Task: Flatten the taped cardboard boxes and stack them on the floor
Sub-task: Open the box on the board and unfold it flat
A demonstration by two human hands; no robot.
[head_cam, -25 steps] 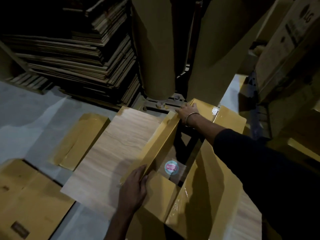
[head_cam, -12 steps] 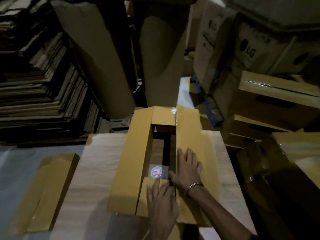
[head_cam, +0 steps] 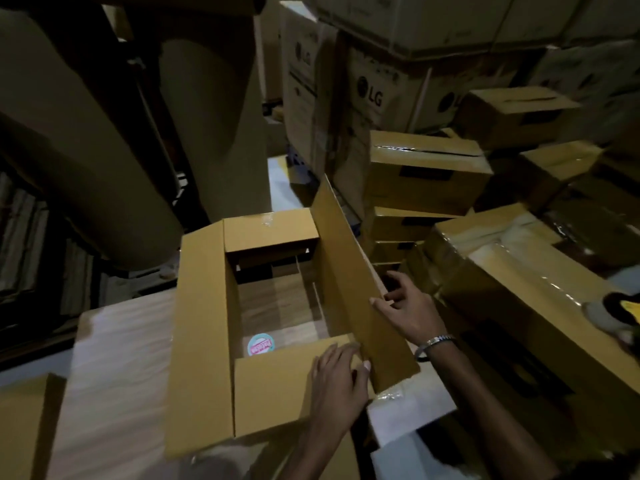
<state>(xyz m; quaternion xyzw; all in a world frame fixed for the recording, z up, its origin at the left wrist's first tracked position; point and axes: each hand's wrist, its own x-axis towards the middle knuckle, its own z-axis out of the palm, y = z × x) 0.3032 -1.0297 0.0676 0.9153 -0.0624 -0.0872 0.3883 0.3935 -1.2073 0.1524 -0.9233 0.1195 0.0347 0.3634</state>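
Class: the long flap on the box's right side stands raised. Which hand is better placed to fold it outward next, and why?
The right hand. Its fingers already pinch the raised flap at its edge, while the left hand rests on the near short flap, steadying the box.

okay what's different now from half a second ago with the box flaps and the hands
The right hand, earlier pressing flat on the right flap, now grips its edge, and the flap has swung up to stand tilted. The left hand still rests on the near flap. The left flap and sticker are unchanged.
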